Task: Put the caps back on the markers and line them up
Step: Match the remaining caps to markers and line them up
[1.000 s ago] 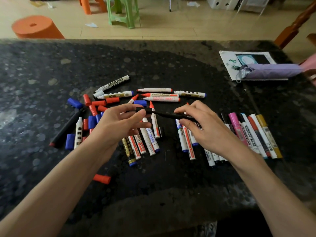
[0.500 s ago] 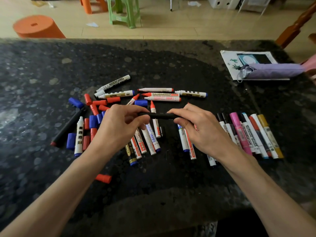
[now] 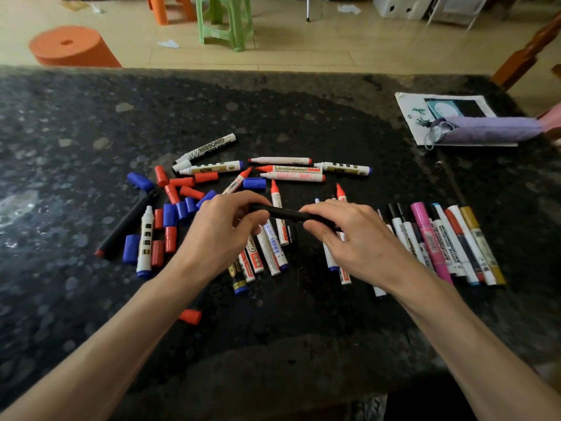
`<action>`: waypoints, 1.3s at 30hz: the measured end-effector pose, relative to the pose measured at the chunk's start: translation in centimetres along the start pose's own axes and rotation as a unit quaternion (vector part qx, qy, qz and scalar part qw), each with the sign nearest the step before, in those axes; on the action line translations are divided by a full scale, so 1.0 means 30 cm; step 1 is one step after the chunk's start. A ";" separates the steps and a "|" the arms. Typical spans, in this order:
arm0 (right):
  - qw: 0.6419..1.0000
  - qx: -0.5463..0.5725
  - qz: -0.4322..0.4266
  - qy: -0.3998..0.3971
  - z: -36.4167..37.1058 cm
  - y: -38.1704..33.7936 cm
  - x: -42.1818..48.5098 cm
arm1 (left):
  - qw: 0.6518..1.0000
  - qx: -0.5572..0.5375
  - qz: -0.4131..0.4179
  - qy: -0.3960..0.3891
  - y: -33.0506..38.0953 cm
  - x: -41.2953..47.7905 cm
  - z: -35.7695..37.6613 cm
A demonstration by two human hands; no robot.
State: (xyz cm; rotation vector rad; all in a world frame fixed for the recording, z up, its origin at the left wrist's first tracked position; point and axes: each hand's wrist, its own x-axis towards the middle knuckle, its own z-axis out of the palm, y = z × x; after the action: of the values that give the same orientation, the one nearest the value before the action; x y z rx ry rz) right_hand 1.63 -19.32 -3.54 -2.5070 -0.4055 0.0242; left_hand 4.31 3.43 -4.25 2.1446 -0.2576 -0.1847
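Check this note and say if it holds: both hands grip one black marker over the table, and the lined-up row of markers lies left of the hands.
One slip: the head view shows the lined-up row of markers lying right of the hands, past the right hand, not left. The rest holds: left hand and right hand grip one black marker over the table.

"WHITEBOARD" is printed on a loose white marker (image 3: 209, 148), "WHITEBOARD MARKER" on a lined-up white marker (image 3: 450, 245).
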 end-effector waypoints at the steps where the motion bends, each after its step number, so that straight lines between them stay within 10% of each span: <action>1: 1.000 -0.004 0.000 -0.001 -0.005 -0.008 -0.002 | 1.000 0.002 0.005 -0.012 0.006 0.005 0.014; 7: 0.998 -0.024 0.039 0.050 -0.027 -0.003 -0.022 | 0.998 -0.053 0.018 -0.022 0.057 0.022 0.081; 17: 0.912 -0.162 0.355 0.123 -0.178 0.208 -0.126 | 1.000 -0.019 0.013 0.005 0.049 0.024 0.085; 39: 0.965 -0.121 0.228 0.041 -0.066 0.106 -0.026 | 0.997 -0.031 -0.002 0.073 0.014 0.051 0.003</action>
State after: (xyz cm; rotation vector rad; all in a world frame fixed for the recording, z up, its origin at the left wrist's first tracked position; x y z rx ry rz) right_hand 1.99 -23.13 -3.76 -2.7778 0.2234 0.0560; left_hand 5.72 2.74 -3.99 2.0859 -0.1611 -0.0359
